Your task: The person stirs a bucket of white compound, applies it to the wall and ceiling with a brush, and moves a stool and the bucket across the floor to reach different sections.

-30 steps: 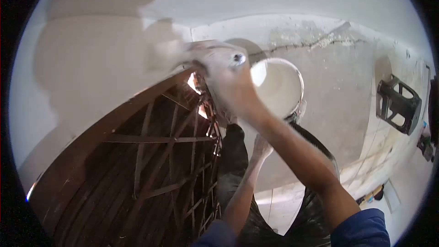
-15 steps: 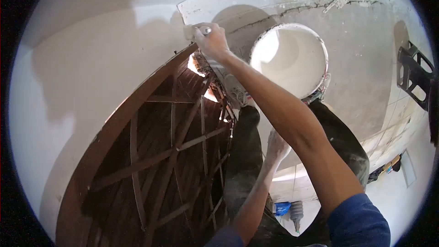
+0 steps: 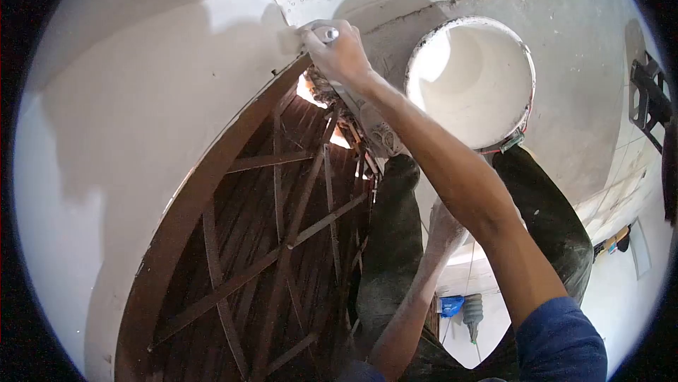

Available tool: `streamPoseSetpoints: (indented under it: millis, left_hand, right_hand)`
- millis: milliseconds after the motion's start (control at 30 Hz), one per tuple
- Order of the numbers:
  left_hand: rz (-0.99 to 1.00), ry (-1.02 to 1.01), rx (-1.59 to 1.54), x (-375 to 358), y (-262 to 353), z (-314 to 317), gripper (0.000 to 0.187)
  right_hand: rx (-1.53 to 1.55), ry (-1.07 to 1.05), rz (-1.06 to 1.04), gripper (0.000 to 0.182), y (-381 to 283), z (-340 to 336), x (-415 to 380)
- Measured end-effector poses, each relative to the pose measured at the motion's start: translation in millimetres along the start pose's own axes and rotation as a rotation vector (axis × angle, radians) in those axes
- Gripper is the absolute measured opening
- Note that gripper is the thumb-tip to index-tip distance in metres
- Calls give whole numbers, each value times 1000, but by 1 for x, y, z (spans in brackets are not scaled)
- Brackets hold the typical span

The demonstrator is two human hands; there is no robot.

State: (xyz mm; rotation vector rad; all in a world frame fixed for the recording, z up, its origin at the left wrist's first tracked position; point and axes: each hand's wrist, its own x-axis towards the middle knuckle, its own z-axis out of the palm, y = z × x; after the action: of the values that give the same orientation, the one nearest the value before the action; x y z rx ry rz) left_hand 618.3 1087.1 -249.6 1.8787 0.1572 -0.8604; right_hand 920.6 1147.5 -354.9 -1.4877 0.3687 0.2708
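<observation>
My right hand (image 3: 340, 50) is wrapped round the handle of a tool (image 3: 330, 34), held against the pale wall (image 3: 162, 99) at the top corner of a brown wooden frame (image 3: 205, 163). The handle's rounded end shows; its working end is blurred. Below my right forearm is my left hand (image 3: 446, 230), dusted white, with its fingers hidden behind that forearm. To the right of the right forearm stands a round bucket (image 3: 531, 64) with whitish material inside, between my knees and the ledge.
Crossed brown slats (image 3: 282, 241) fill the opening at the lower left. A dark plastic stool (image 3: 648, 99) is at the right edge. Down below lie a blue packet (image 3: 450, 305) and a grey bottle-like object (image 3: 472, 315). A crack runs along the grey surface (image 3: 572, 64).
The view has shifted, so the bucket, the knees and the frame sit farther right. My right hand remains at the frame's top corner, slightly higher and farther right in view.
</observation>
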Motion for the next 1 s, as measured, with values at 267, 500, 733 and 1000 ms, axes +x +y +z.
streamPoseSetpoints:
  millis: [267, 500, 733, 1000]
  left_hand:
    - [-172, -20, -34, -22, 1, -2, 34]
    - [83, 57, 28, -6, -14, 15, 37]
    - [19, -21, 35, 1, -6, 14, 38]
    - [-69, -10, -11, -2, 1, 13, 41]
  right_hand:
    - [-181, -113, -44, 29, 42, 51, 17]
    - [122, -189, -239, 24, -36, 13, -27]
    - [-91, -157, -118, 24, -5, 11, -3]
    - [113, -246, -27, 21, -96, 20, -45]
